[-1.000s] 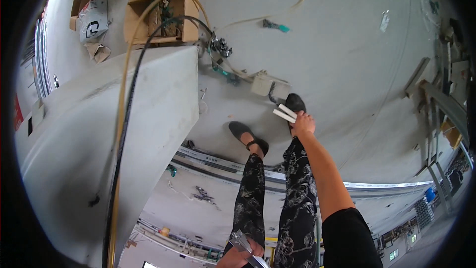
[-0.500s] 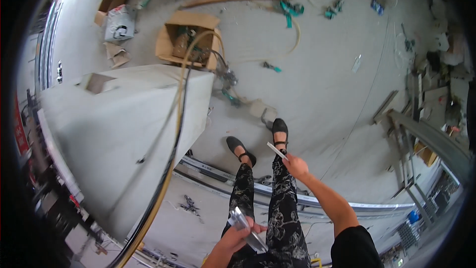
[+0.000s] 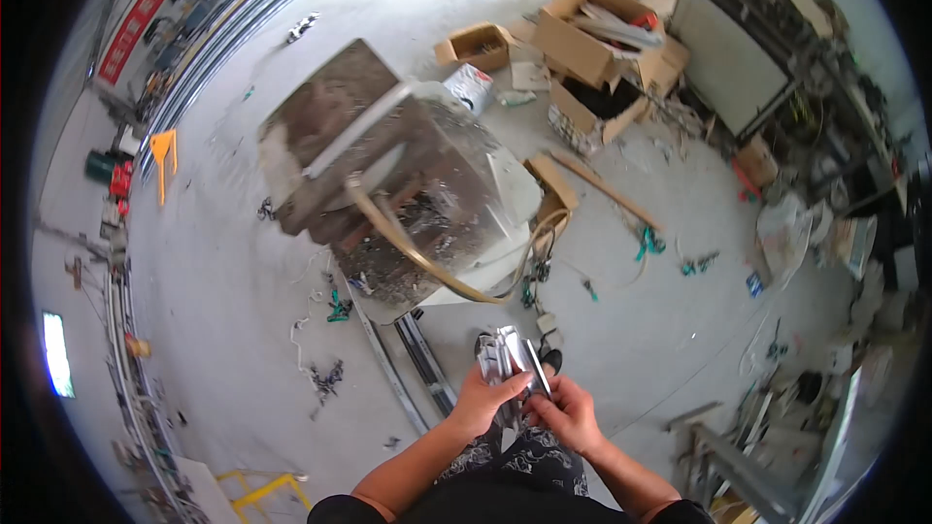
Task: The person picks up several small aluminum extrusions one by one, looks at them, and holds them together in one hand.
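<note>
Several short silvery metal profile pieces (image 3: 496, 357) are bunched upright in front of my body. My left hand (image 3: 480, 402) is closed round them from the left, its thumb across the front. My right hand (image 3: 569, 414) meets it from the right, with fingers pinched on a narrow metal strip (image 3: 536, 370) that leans against the bunch. The lower ends of the pieces are partly hidden by my fingers. Behind the pieces, my dark shoes and patterned trousers show on the floor.
Ahead stands a dirty machine with a pale housing (image 3: 510, 180) and an open, debris-filled top; a yellowish hose (image 3: 422, 257) loops over it. Long metal rails (image 3: 383, 359) lie left of my feet. Cardboard boxes (image 3: 582, 44) are farther back. A metal frame (image 3: 738, 475) stands at lower right.
My hands were apart, the left low by my lap with metal pieces, the right farther forward with a strip. Now they are together. The view has swung up and left, showing the machine's top.
</note>
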`<state>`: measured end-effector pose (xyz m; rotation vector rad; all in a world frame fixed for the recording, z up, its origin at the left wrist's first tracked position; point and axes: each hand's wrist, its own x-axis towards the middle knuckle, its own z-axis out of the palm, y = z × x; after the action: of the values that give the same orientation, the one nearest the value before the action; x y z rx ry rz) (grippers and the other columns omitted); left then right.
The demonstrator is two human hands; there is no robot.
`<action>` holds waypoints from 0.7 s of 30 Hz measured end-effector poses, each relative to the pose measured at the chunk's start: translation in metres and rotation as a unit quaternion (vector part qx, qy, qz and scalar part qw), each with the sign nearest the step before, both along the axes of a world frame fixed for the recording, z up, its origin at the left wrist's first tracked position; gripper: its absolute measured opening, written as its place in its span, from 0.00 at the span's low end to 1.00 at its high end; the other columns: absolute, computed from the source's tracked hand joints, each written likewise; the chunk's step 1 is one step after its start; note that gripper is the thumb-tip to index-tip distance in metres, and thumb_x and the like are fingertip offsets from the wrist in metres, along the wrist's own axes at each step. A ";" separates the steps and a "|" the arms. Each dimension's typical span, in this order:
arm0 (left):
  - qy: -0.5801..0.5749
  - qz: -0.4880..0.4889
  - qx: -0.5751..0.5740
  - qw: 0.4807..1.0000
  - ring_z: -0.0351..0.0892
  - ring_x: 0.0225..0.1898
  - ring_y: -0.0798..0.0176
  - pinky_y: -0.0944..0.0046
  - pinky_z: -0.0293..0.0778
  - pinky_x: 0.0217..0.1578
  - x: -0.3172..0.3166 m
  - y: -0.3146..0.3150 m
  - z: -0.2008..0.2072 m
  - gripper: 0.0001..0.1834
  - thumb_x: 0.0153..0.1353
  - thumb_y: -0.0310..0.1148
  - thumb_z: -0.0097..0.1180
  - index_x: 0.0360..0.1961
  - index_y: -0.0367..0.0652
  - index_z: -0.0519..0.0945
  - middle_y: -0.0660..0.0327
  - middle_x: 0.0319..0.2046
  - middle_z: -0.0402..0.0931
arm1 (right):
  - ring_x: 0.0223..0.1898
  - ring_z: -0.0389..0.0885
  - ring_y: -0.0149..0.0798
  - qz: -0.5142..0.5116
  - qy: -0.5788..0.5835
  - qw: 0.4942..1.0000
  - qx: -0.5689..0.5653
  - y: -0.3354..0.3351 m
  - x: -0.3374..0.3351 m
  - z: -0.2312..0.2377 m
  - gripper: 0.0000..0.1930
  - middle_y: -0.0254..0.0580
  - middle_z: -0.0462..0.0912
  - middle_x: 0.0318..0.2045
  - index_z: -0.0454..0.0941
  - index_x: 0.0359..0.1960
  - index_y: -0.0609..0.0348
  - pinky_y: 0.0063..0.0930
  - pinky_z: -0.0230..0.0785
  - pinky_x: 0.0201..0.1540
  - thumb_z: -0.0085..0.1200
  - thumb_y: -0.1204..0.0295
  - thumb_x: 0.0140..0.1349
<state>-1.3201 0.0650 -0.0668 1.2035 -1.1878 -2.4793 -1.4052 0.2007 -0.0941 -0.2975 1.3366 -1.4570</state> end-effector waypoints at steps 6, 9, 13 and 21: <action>0.035 0.107 0.035 0.993 0.74 0.29 0.69 0.67 0.71 0.30 0.041 -0.010 0.019 0.09 0.53 0.26 0.55 0.37 0.41 0.74 0.65 0.28 0.74 | 0.22 0.79 0.32 0.114 0.096 0.988 0.039 -0.023 0.011 0.040 0.06 0.40 0.79 0.24 0.69 0.31 0.61 0.22 0.68 0.21 0.49 0.71 0.61; 0.050 0.181 0.087 0.978 0.74 0.31 0.67 0.67 0.72 0.31 0.055 -0.011 0.022 0.11 0.52 0.25 0.54 0.38 0.41 0.74 0.63 0.30 0.74 | 0.20 0.78 0.41 0.186 0.403 0.895 0.039 -0.030 0.016 0.044 0.06 0.41 0.79 0.22 0.72 0.30 0.57 0.29 0.68 0.21 0.49 0.69 0.60; 0.051 0.213 0.141 0.966 0.71 0.29 0.65 0.64 0.72 0.34 0.077 -0.032 0.007 0.11 0.53 0.28 0.50 0.38 0.37 0.73 0.58 0.32 0.73 | 0.19 0.76 0.43 0.127 0.519 0.845 0.037 -0.043 0.012 0.066 0.05 0.38 0.77 0.17 0.72 0.29 0.55 0.32 0.68 0.20 0.49 0.69 0.59; 0.120 0.178 0.126 0.968 0.75 0.39 0.60 0.65 0.70 0.34 0.104 -0.091 -0.029 0.11 0.54 0.27 0.49 0.39 0.35 0.73 0.54 0.36 0.75 | 0.23 0.61 0.21 -0.158 0.217 0.963 0.035 -0.102 -0.040 -0.026 0.07 0.34 0.79 0.34 0.70 0.32 0.57 0.15 0.56 0.25 0.41 0.69 0.65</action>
<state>-1.2161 -0.0259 -0.0954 1.0219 -0.5518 -2.4537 -1.4453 0.0986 -0.1204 -0.3865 1.8534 -1.6648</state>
